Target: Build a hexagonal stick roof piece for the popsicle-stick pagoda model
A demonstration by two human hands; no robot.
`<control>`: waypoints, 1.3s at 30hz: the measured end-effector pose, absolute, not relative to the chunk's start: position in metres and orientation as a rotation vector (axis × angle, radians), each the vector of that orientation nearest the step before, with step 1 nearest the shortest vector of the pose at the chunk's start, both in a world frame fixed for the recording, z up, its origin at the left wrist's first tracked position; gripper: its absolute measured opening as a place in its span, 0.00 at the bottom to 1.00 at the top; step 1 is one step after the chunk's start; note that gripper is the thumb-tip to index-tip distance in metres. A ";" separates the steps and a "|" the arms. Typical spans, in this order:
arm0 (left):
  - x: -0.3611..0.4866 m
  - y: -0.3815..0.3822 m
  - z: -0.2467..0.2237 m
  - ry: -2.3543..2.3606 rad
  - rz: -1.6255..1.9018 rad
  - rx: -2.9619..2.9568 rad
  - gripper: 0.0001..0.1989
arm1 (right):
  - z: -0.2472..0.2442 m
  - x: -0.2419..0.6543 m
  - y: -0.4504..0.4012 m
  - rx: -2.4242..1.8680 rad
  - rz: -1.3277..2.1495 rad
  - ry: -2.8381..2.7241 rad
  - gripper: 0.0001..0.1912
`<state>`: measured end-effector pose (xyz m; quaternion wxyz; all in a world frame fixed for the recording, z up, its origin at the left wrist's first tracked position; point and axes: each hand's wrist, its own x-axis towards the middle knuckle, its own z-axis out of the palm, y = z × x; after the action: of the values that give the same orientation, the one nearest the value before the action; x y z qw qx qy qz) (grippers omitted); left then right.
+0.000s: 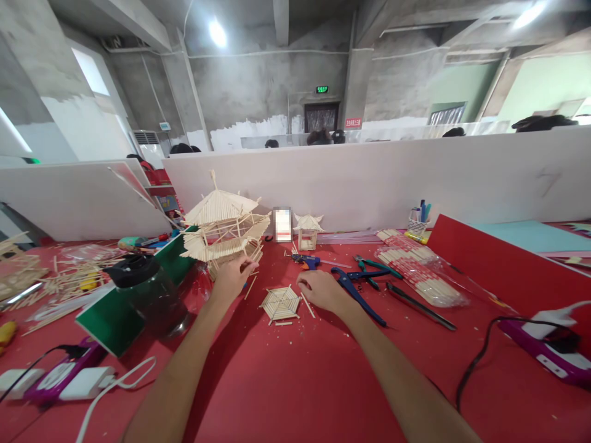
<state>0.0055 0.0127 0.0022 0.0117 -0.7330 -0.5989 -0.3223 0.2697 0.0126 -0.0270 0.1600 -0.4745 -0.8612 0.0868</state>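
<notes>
My left hand (pixel 234 275) is at the foot of a large pavilion model (pixel 221 215) built of thin wooden sticks. Its fingers are pinched together, and what they hold, if anything, is too small to make out. My right hand (pixel 321 289) hovers or rests just right of a flat hexagonal web of sticks (pixel 280 304); I cannot tell which. Its fingers are curled in, their tips partly hidden. A loose stick (pixel 308 306) lies below them. Beyond this hand is a blue glue gun (pixel 310 262). To its right lies a blue-handled cutter (pixel 360 294).
A small stick pavilion (pixel 308 232) stands at the back beside a blurred phone-like screen (pixel 283 224). Green-handled pliers (pixel 376 267), a dark long tool (pixel 420 306) and bagged sticks (pixel 425 274) lie right. At left are a dark bottle (pixel 154 298), a green board (pixel 108 323) and a power strip (pixel 62 372).
</notes>
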 end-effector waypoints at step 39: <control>0.039 -0.014 0.008 -1.678 -1.201 -3.362 0.16 | -0.034 0.256 0.008 -1.008 0.537 -2.262 0.29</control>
<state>0.0388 -0.0140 0.0081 -0.3911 -0.7844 -0.3915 -0.2802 0.2563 0.0076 -0.0336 0.2991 -0.3794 -0.8519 0.2023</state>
